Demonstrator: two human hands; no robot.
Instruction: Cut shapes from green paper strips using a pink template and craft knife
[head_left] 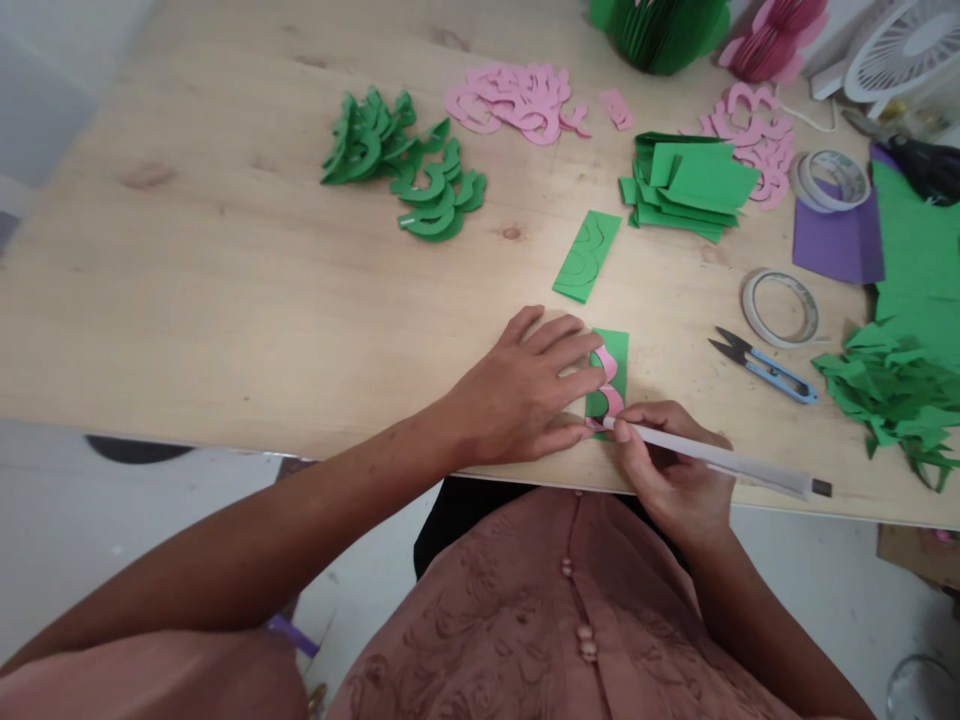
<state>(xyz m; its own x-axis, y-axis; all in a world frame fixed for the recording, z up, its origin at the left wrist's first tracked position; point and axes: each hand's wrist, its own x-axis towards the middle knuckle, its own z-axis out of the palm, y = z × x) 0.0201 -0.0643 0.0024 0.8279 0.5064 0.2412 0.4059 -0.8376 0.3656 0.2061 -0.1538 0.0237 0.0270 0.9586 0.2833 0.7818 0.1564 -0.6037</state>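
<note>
A pink curvy paper cutout lies on a green paper strip near the table's front edge. My left hand rests flat with fingers spread, its fingertips pressing on the cutout and strip. In my right hand is a white pen, its tip at the lower end of the cutout. Just above lies another green strip with a wavy outline drawn on it.
Around the wooden table lie green cutouts, pink cutouts, stacked green paper, tape rolls, blue thread snips, green scraps, black-handled scissors and a white fan.
</note>
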